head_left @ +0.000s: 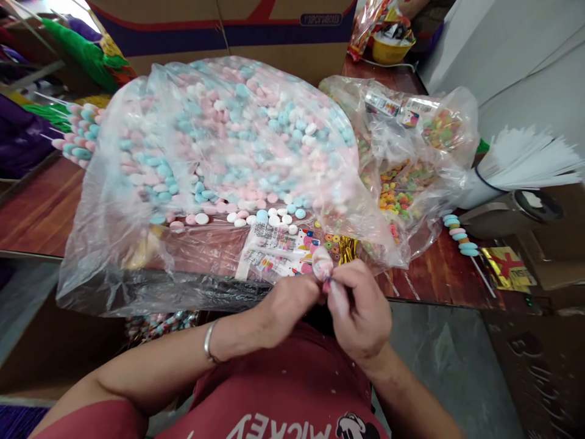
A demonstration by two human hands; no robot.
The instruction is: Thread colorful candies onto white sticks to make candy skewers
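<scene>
My left hand (287, 310) and my right hand (365, 311) meet at the table's front edge, both with closed fingers. Between them they pinch a candy in a clear wrapper (322, 263), whose rounded top points away from me. The wrapper looks gathered where my fingertips meet; whatever sits lower is hidden by my hands. Just beyond lie printed plastic wrappers (269, 250), with a bunch of gold twist ties (348, 250) near my right hand. A large clear bag (228, 140) of pink, blue and white candies spreads open behind, several candies (262, 216) spilling from its mouth.
Right of it lies a bag of colourful ring candies (402, 189). Farther right stand a container of white sticks (525, 161), a grey mug (493, 213) and a candy skewer (460, 235) on the table. More candy skewers (80, 137) are at left; a cardboard box (183, 36) stands behind.
</scene>
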